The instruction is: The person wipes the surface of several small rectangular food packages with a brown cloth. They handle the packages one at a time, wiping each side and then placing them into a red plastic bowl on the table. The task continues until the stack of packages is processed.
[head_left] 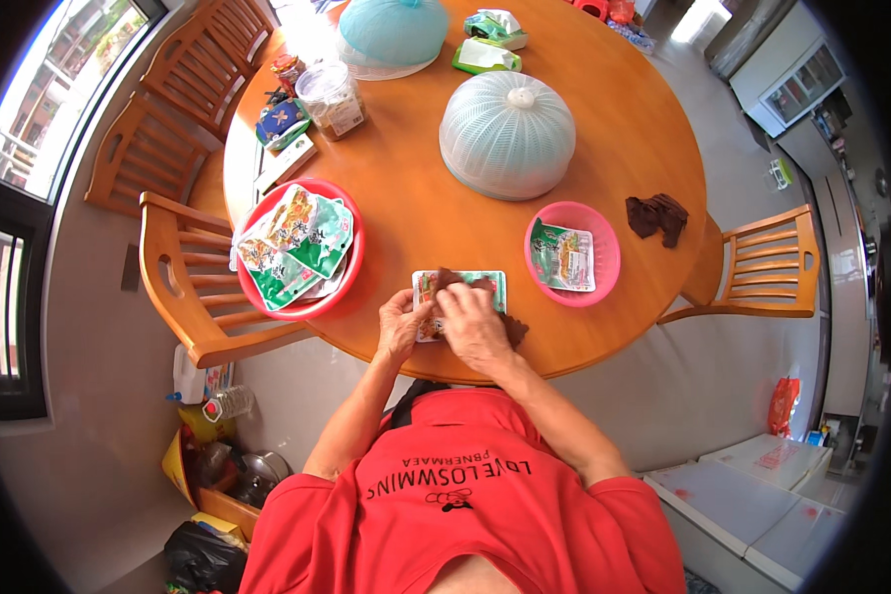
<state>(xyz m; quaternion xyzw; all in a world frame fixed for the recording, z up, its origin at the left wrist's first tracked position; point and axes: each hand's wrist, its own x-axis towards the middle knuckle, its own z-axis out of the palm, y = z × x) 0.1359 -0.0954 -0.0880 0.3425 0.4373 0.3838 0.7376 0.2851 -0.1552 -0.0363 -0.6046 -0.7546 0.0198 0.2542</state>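
A green and white food packet (496,284) lies flat near the table's front edge, partly covered by my hands. My left hand (402,323) grips the packet's left side, thumb and fingers closed at its edge. On top of the packet, my right hand (475,325) is closed on a dark brown cloth (514,331), which bunches out above and beside its fingers. To the left, a red basin (354,279) holds several similar packets (292,238). On the right, a pink basin (609,247) has a packet (565,259) lying in it.
A second brown cloth (657,218) lies at the right of the round wooden table (406,188). Farther back stand a pale mesh food cover (508,137), a blue cover (391,35), a clear plastic jar (331,101) and tissue packs (487,55). Wooden chairs (770,262) surround the table.
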